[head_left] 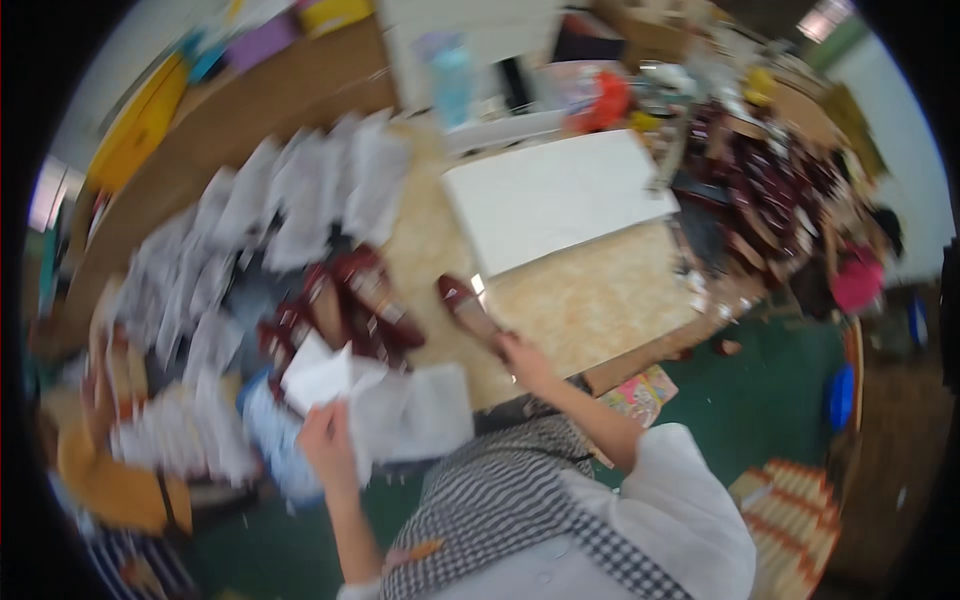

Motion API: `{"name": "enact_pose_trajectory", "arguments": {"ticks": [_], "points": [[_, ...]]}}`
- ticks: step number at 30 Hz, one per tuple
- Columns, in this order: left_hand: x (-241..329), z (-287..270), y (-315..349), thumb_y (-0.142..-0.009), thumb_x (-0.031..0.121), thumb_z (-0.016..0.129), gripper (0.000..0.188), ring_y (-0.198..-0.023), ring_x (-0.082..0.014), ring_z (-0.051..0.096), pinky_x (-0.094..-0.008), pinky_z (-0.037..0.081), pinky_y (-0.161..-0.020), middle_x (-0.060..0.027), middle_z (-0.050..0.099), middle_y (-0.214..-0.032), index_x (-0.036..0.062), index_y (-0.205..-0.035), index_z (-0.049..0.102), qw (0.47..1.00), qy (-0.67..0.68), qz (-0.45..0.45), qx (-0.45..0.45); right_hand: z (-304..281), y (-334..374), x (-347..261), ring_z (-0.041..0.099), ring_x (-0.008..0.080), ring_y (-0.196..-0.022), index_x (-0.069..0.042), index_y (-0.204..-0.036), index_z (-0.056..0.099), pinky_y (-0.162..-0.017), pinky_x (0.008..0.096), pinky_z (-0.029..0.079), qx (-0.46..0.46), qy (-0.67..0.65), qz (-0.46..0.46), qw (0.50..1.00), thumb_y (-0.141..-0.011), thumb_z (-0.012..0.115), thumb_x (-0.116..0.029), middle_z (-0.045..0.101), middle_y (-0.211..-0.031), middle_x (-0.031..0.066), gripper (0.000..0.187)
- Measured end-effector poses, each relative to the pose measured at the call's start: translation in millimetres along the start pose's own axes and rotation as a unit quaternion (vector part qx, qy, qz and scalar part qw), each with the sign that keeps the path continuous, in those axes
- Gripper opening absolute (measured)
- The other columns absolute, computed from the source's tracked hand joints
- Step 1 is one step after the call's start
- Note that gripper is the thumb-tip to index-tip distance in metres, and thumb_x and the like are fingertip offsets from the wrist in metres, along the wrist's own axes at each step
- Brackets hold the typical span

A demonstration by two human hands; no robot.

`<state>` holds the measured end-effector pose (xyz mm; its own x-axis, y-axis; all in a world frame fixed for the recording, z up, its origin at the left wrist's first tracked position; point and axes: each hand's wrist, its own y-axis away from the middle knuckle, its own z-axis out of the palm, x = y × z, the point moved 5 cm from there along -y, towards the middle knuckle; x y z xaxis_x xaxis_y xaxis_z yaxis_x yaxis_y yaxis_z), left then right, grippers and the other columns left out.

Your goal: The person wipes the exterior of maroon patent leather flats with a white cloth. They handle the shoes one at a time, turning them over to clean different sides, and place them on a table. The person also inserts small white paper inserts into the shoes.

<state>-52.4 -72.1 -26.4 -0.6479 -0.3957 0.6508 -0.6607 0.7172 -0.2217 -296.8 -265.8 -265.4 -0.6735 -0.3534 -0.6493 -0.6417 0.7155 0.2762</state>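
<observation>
My right hand (526, 362) is closed round the heel end of a glossy dark red shoe (462, 305) above the tabletop, its toe pointing away to the left. My left hand (325, 440) pinches a thin white sheet (318, 375), perhaps paper, near the front edge. Beside that hand a translucent white sheet (425, 410) hangs over the edge. Just beyond it, several more dark red shoes (370, 290) lie heaped together. The picture is blurred, so the fingertips do not show sharply.
A large white board (560, 200) lies on the marbled table (590, 300). White-wrapped bundles (280, 190) line the left side. A pile of dark red shoes (760, 180) fills the far right. Near a blue bottle (450, 85) is a shallow tray. People work at left and right.
</observation>
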Motion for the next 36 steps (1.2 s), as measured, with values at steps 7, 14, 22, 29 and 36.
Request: {"name": "enact_pose_trajectory", "arguments": {"ticks": [7, 14, 22, 29, 36], "points": [[-18, -9, 8, -0.082, 0.014, 0.065, 0.014, -0.058, -0.0314, 0.057, -0.0386, 0.043, -0.054, -0.0143, 0.058, -0.068, 0.0027, -0.088, 0.069, 0.996, -0.079, -0.026, 0.039, -75, 43, -78, 0.049, 0.0229, -0.117, -0.005, -0.139, 0.039, -0.098, 0.0318, 0.039, -0.129, -0.283, -0.069, 0.948, -0.09, 0.059, -0.016, 0.051, -0.128, 0.0147, 0.053], [30, 0, 57, -0.082, 0.016, 0.067, 0.012, -0.051, -0.0274, 0.053, -0.0352, 0.039, -0.047, -0.0133, 0.055, -0.061, 0.0042, -0.08, 0.069, 0.999, 0.033, -0.001, 0.012, -104, 84, -213, 0.055, 0.0251, -0.11, -0.001, -0.131, 0.046, -0.094, 0.0335, 0.042, -0.358, -0.09, -0.207, 0.906, -0.092, 0.054, -0.017, 0.058, -0.116, 0.0172, 0.042], [-26, -137, 69, -0.088, 0.004, 0.055, 0.023, -0.06, -0.0048, 0.04, -0.023, 0.034, -0.053, 0.0022, 0.05, -0.063, -0.006, -0.068, 0.055, 0.916, 0.123, -0.199, 0.325, 19, 12, -401, 0.058, 0.0079, -0.08, 0.003, -0.107, 0.055, -0.071, 0.0238, 0.048, -0.342, -0.416, -0.305, 0.786, -0.09, 0.06, -0.015, 0.063, -0.089, 0.0045, 0.026], [-76, -77, 68, -0.087, 0.007, 0.06, 0.014, -0.063, -0.0026, 0.046, -0.0198, 0.037, -0.056, 0.0046, 0.054, -0.066, -0.005, -0.081, 0.063, 0.867, 0.288, -0.326, 0.242, 1, -22, -281, 0.064, 0.0109, -0.076, 0.0, -0.095, 0.064, -0.068, 0.0246, 0.051, -0.235, -0.282, -0.199, 0.909, -0.085, 0.062, -0.006, 0.067, -0.08, 0.0066, 0.012], [-29, -64, 18, -0.082, 0.008, 0.066, 0.007, -0.051, -0.0132, 0.049, -0.0267, 0.038, -0.049, -0.0063, 0.056, -0.063, 0.0017, -0.082, 0.069, 0.969, 0.104, -0.169, 0.144, 47, -107, -133, 0.057, 0.0271, -0.112, -0.01, -0.143, 0.033, -0.093, 0.0319, 0.044, -0.032, -0.214, -0.198, 0.956, -0.085, 0.065, -0.017, 0.055, -0.123, 0.0216, 0.067]]}}
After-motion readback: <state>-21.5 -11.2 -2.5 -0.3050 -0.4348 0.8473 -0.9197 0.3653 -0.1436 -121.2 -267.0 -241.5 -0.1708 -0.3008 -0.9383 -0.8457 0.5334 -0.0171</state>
